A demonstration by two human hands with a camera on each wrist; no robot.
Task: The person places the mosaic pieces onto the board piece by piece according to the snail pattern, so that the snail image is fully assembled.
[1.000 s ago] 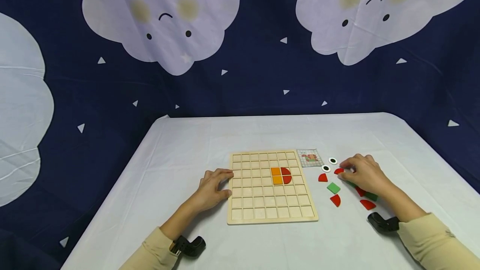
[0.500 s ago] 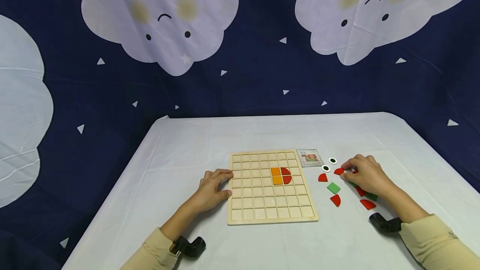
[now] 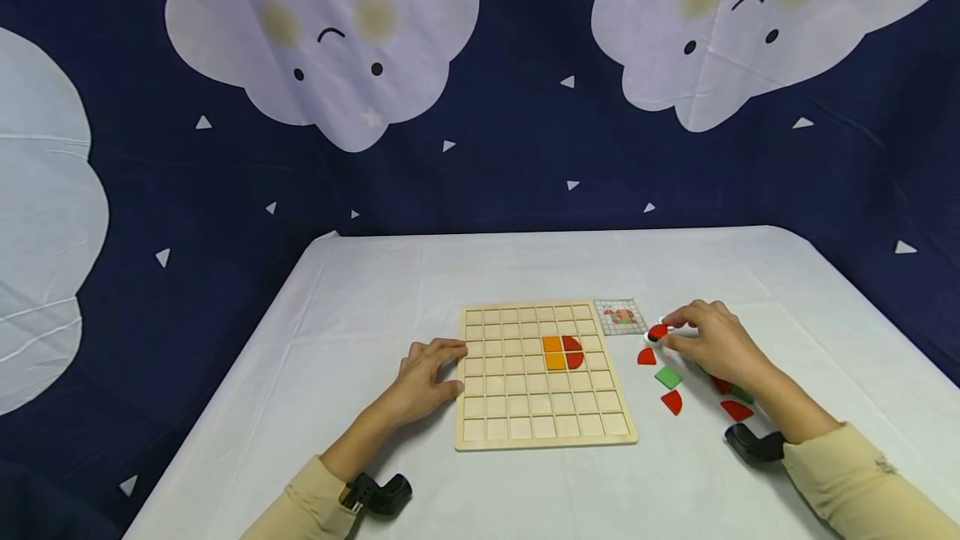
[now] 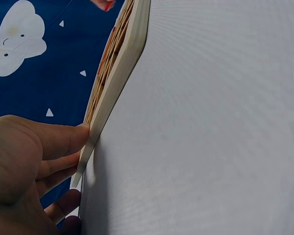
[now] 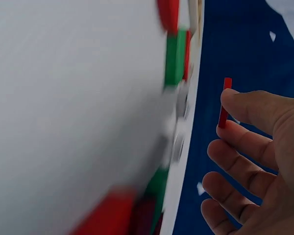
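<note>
My right hand [image 3: 716, 346] pinches a red quarter-circle piece [image 3: 657, 332] between thumb and forefinger, held above the table beside a black-and-white eye disc. In the right wrist view that red piece [image 5: 227, 84] appears edge-on, off the cloth, with the other fingers loosely bent. At the pale wooden grid board [image 3: 521, 407], my left hand [image 3: 426, 379] rests thumb and fingertips against the left edge. The left wrist view shows the thumb tip touching the board's rim [image 4: 118, 81]. Two orange squares [image 3: 553, 352] and two red quarter-circles [image 3: 572, 352] lie in the board's cells.
A small printed pattern card [image 3: 619, 317] lies by the board's upper right corner. Right of the board are a green square [image 3: 668, 377], loose red quarter-circles [image 3: 672, 402] and more green pieces, partly under my right hand. White cloth covers the table [image 3: 420, 273].
My right hand has lifted a red quarter-circle from the pile and carried it left, over the eye discs. The left hand and the board have stayed in place.
</note>
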